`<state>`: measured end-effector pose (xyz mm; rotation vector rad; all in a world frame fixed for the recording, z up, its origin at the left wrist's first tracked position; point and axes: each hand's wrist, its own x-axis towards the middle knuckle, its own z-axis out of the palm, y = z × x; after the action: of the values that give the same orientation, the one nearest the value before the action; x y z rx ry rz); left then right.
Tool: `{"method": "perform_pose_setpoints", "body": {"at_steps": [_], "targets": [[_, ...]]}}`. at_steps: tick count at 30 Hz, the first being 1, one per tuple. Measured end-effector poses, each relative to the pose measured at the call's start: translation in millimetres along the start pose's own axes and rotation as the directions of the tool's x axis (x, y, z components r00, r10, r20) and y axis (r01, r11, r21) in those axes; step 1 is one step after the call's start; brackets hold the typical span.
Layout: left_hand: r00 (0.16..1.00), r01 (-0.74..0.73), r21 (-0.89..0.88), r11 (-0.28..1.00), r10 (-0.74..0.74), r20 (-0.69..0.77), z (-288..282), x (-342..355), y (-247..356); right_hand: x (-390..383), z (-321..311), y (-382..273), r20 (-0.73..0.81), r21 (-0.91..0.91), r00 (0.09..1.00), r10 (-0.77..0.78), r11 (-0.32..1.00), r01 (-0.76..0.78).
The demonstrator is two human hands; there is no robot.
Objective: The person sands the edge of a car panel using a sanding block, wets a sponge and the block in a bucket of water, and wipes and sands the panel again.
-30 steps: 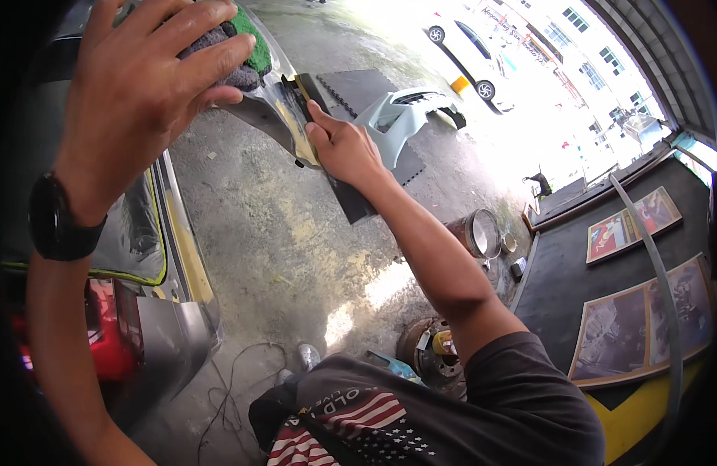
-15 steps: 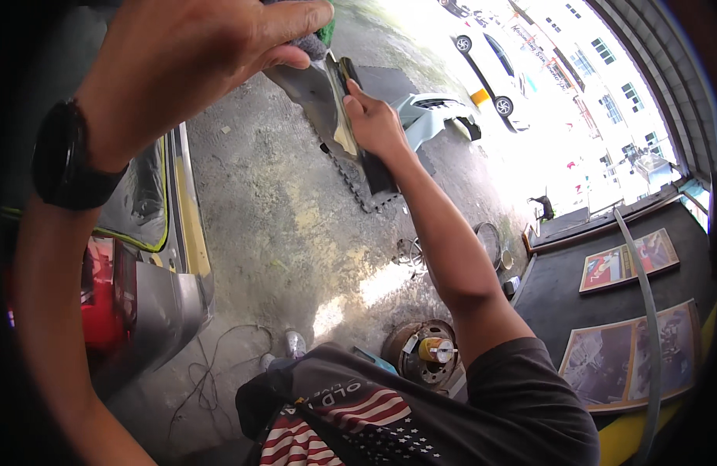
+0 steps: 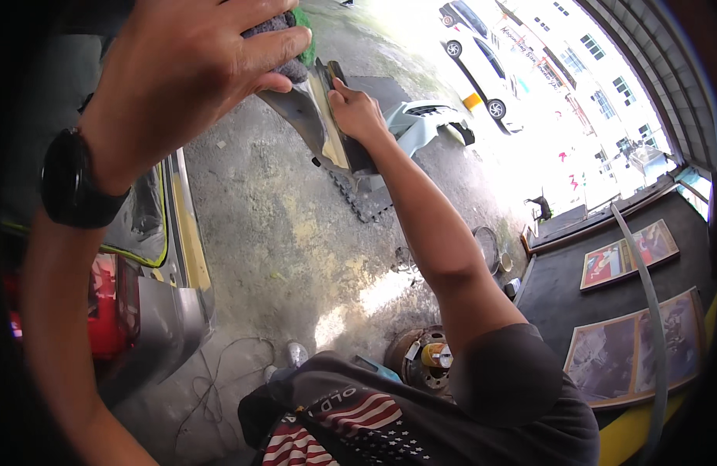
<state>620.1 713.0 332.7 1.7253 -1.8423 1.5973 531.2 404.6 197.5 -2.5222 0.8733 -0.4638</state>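
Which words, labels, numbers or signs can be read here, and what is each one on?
Dark shirt: large pale lettering by a striped, starred print; partly legible, not copied out.
Pale building: dark lettering along its front; not copied out.
Yellow can: label too small to read.
Framed pictures: any lettering too small to read.

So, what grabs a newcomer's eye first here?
The left hand, big at upper left, with a black watch on its wrist, holding a grey-and-green cloth. Then the right hand, gripping a panel at upper centre. Also the red tail light at lower left and white car at upper right.
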Motion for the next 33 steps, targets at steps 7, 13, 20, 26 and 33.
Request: {"method": "perform_pose_setpoints", "body": {"at_steps": [7, 13, 20, 26, 33], "targets": [[0.998, 0.023, 0.019, 1.000, -0.024, 0.056, -8, 7, 3, -47, -14, 0, 0.070, 0.023, 0.998, -0.009, 1.000, 0.008], [0.994, 0.011, 0.014, 1.000, -0.013, 0.111, -7, -1, -1, -20, -10, -1, 0.071, -0.008, 0.997, 0.041, 0.999, -0.041], [0.996, 0.005, 0.010, 1.000, -0.006, 0.093, -8, 3, -2, -45, -22, -10, 0.122, -0.062, 0.992, -0.022, 0.998, 0.029], [0.992, -0.017, 0.053, 0.998, 0.010, 0.124, -8, 3, -4, -20, -13, -3, 0.090, -0.028, 0.996, 0.011, 1.000, -0.009], [0.994, 0.017, 0.025, 1.000, -0.020, 0.109, -9, 3, -1, -17, -13, -5, 0.060, -0.008, 0.997, -0.058, 0.998, 0.059]]}}
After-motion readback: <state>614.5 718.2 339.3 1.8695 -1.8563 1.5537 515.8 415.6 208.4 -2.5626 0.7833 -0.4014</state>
